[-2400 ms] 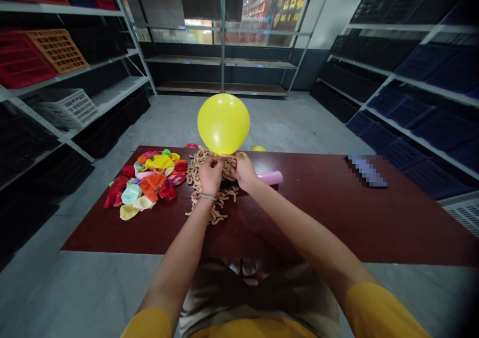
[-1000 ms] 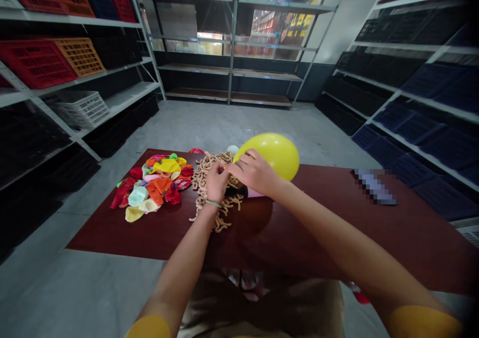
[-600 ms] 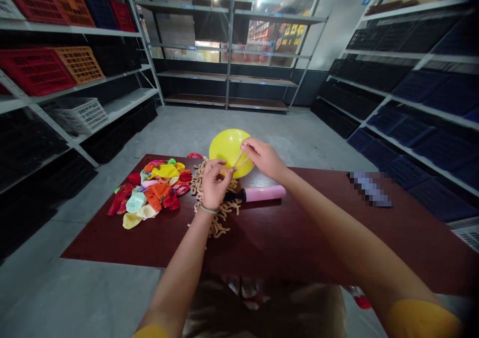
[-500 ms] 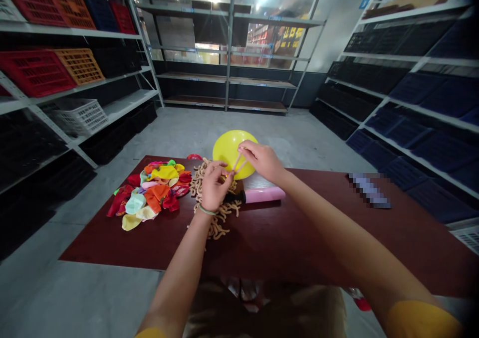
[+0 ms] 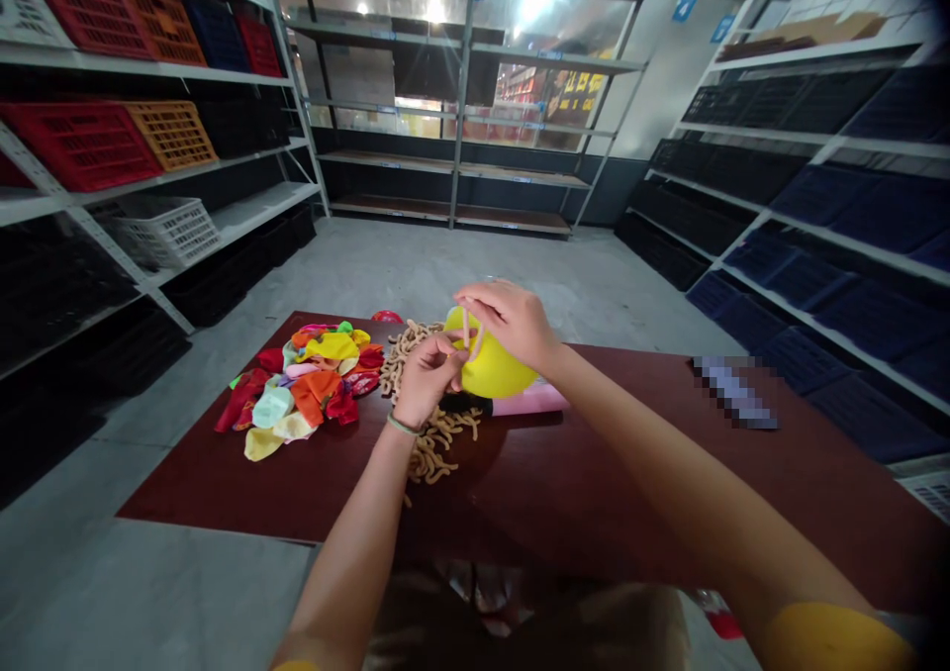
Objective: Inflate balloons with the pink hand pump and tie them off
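Head view: right hand (image 5: pixel 511 325) pinches yellow balloon (image 5: pixel 494 372); left hand (image 5: pixel 427 379) curls against it (grip hidden, seemingly holding).

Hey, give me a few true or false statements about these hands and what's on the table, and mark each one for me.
The right hand is up against the inflated yellow balloon. True.

The loose deflated balloons are inside a plastic crate. False: they lie in a heap on the dark red table.

The left hand has a thin band around its wrist. True.

The pink balloon pump stands upright. False: it lies on its side on the table.
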The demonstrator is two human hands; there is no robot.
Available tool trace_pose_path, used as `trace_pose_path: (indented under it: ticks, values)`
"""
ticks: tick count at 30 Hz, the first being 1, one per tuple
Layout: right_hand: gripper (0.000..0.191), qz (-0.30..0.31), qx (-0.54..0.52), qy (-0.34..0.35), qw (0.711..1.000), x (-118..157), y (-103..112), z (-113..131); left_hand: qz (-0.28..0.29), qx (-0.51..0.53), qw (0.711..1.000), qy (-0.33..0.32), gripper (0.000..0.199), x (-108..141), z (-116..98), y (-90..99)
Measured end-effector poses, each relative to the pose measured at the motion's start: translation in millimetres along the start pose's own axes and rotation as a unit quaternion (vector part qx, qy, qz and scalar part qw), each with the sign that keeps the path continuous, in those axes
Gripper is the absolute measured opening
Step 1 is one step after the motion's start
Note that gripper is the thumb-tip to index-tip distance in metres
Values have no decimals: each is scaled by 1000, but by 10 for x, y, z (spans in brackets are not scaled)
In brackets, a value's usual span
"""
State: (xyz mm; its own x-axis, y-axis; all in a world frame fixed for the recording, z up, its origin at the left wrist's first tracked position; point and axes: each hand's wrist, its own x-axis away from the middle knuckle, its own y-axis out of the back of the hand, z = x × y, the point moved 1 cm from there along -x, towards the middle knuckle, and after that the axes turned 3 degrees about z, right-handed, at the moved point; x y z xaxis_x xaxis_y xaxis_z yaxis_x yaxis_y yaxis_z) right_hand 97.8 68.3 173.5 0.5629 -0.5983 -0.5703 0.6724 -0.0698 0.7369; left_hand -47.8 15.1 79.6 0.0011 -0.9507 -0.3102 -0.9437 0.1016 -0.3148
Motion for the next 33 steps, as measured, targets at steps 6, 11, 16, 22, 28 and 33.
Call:
trace_pose_path:
  ticks: [6, 11, 16, 22, 28, 33]
  values:
    - [28, -6, -2, 16, 1000, -92, -64, -85, -28, 93, 995, -21, 31, -51, 50, 6]
    - [25, 31, -10, 13, 999, -135, -63, -80, -6, 121, 993, 2, 30, -42, 3, 9]
    - [25, 37, -25, 22, 999, -132, -36, -40, -11, 131, 990, 44, 32, -34, -59, 13]
    - [28, 43, 14, 28, 999, -101, -38, -67, -19, 180, 982, 59, 36, -29, -93, -5]
    - [28, 41, 13, 35, 998, -112, -50, -53, -21, 239, 969, 62, 38, -19, -90, -14]
    - [25, 50, -70, -2, 996, -126, 14, -9, -31, 191, 980, 40, 39, -23, -64, 1]
